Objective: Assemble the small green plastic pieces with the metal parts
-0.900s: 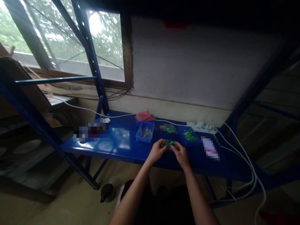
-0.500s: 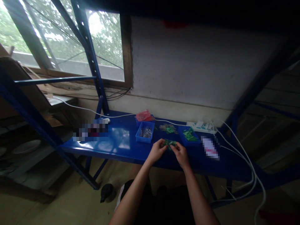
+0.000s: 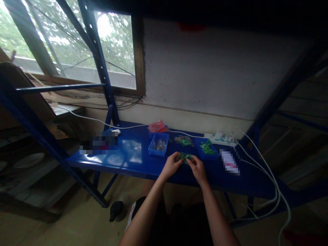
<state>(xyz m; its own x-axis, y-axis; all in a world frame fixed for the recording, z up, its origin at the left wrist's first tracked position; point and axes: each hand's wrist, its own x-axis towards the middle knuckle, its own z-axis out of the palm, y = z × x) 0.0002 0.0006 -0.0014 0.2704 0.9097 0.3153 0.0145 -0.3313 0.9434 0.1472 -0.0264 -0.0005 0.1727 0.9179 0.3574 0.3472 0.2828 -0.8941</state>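
Note:
My left hand (image 3: 173, 164) and my right hand (image 3: 196, 166) meet near the front edge of the blue table, fingers closed in a pinch. Between them they grip a small green plastic packet (image 3: 186, 156), its details too small to make out. Just beyond lies a pile of small green and greyish packets (image 3: 184, 140). To the right of it a blue tray (image 3: 216, 156) carries green packets (image 3: 207, 147). Left of my hands stands another blue tray (image 3: 156, 153) with small clear or metallic pieces (image 3: 160, 145) in it.
Behind the left tray is a red plastic bag (image 3: 157, 126). A white power strip (image 3: 222, 139) with cables lies at the back right. Blurred-out items (image 3: 98, 142) sit at the left, and a pale blurred-out one (image 3: 230, 161) at the right. Blue rack posts (image 3: 102, 71) rise at the sides.

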